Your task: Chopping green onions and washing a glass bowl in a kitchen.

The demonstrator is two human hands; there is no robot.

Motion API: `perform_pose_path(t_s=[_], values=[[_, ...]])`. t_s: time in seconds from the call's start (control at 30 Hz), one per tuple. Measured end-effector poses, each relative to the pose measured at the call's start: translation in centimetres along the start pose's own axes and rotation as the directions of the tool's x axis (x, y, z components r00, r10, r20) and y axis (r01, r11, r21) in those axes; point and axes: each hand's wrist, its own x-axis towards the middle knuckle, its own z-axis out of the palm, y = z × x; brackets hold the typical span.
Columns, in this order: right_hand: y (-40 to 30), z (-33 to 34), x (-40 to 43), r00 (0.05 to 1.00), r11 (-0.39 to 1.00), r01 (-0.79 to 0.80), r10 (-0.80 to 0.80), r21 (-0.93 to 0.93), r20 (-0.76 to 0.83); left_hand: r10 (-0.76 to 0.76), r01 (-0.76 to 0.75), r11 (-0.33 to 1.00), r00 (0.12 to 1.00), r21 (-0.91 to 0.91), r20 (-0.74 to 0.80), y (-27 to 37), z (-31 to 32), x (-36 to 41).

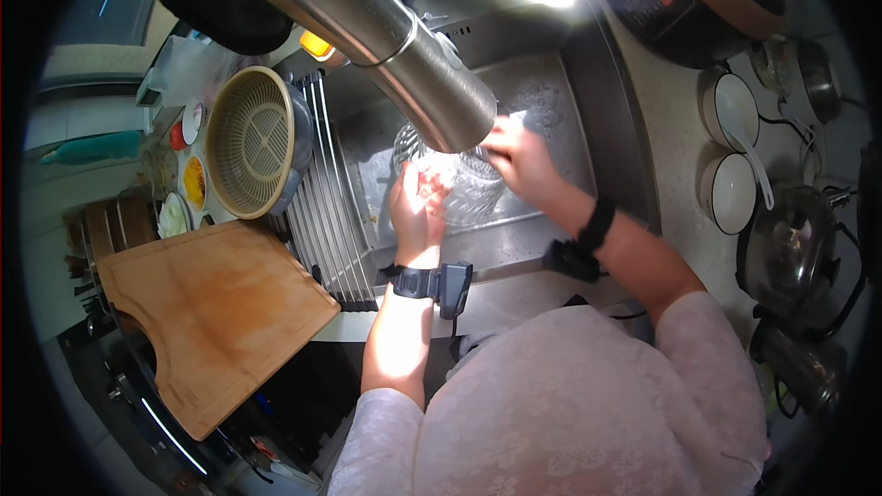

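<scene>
Over the stainless-steel sink (572, 172), a clear ribbed glass bowl (475, 196) is held in my left hand (418, 210), with the fingers around its near left side. My right hand (522, 160) is at the bowl's right rim, its fingers blurred and curled; their tips are partly lost behind the tap, so their grip is unclear. A thick brushed-steel tap (441, 89) reaches in from above and hides the far part of the bowl. Strong sunlight washes out part of my left hand and the glass.
A roll-up drying rack (331, 220) spans the sink's left side, beside a beige colander (249, 145) set in a grey basin. A wooden cutting board (220, 310) juts over the counter edge. White bowls (732, 193), a glass-lidded pot (789, 248) and a rice cooker (682, 7) stand right.
</scene>
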Motion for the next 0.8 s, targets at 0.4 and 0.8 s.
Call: perform_pose_path(t_s=[0.4,0.8], values=[[1.8,-0.5,-2.0,0.999,0.999,0.035,-0.034,-0.018,0.031,-0.019,0.022,0.999,0.997,-0.030,0.078,-0.7,-1.4,-0.4],[1.3,1.0,0.4,0.993,0.993,0.058,-0.068,-0.107,-0.093,-0.082,0.084,0.995,0.996,-0.050,0.041,-0.9,-0.7,-0.8]])
